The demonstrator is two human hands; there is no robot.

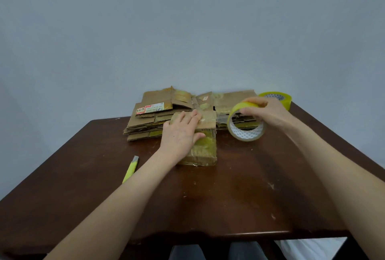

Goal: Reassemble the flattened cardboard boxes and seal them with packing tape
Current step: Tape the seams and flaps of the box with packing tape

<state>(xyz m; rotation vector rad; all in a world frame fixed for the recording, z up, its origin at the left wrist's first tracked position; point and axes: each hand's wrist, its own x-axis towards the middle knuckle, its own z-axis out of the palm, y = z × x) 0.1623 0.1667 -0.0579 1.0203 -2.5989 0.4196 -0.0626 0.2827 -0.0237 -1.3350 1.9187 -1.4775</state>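
Behind box (205, 145): flattened cardboard (145, 122), spare tape roll (278, 98).

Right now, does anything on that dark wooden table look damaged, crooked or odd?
Yes. The small assembled cardboard box under the left hand is worn, patched with old yellowed tape. The flattened cardboard boxes behind it are stacked unevenly, with ragged edges. A yellow utility knife lies loose beside the left forearm.
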